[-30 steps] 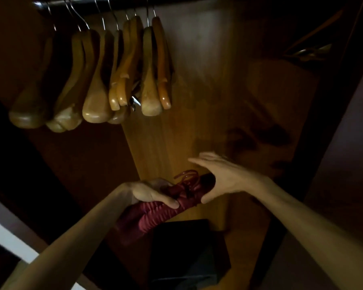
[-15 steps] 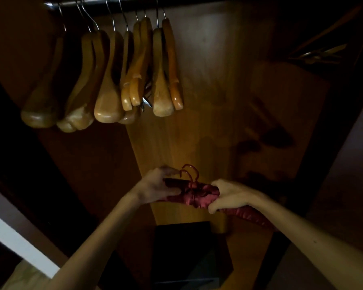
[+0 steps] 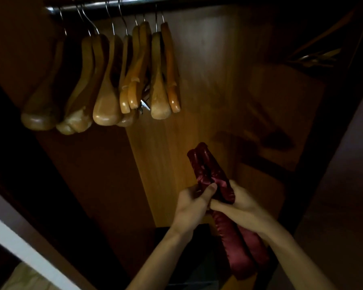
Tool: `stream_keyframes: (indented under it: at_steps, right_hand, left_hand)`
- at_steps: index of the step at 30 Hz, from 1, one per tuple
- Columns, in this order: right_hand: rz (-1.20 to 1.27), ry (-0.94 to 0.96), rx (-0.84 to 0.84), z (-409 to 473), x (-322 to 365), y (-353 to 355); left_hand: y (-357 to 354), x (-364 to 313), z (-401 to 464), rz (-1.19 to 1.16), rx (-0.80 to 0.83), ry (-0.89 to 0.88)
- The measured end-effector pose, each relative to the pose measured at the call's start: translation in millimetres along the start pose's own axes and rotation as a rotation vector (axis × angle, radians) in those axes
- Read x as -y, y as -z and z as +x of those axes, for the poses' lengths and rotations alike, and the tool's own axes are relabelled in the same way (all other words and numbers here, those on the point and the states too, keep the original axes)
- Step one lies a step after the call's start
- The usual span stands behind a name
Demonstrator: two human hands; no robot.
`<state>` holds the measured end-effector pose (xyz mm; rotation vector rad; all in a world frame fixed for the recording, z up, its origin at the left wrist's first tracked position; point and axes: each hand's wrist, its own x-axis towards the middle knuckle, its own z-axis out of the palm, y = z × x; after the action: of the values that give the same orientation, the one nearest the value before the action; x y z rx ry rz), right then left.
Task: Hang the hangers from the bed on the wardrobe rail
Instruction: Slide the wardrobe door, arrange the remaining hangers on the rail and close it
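Both hands grip the red padded hangers point(image 3: 212, 176) low in the wardrobe: left hand point(image 3: 192, 206) pinching the middle, right hand point(image 3: 242, 206) wrapped around them. Wooden hangers point(image 3: 113, 84) hang on the rail point(image 3: 134, 3), up and left.

Both forearms raised from below, bare, converging at centre right. Left hand point(image 3: 190, 208) curled, thumb pressed forward and up. Right hand point(image 3: 242, 206) closed beside it, thumb reaching across to touch the left.
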<state>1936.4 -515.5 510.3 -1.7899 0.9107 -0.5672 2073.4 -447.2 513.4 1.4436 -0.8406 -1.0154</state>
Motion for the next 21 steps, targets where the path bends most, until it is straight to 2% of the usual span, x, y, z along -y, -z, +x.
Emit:
stream_keyframes:
  at_steps: [4,7,12,16,21]
  right_hand:
    - [0.225,0.104,0.064,-22,49,41]
    - [0.296,0.146,-0.001,-21,89,66]
    - [0.203,0.15,-0.2,11,161,99]
    - [0.074,0.143,-0.26,40,214,112]
    - [0.068,0.137,-0.283,90,255,120]
  left_hand:
    - [-18,-53,-11,-0.033,0.032,-0.118]
    - [-26,-106,-11,-0.052,0.062,-0.169]
    - [-27,-190,7,-0.012,0.035,-0.289]
    - [-9,-249,37,-0.005,-0.018,-0.317]
    - [7,-296,73,0.024,-0.061,-0.305]
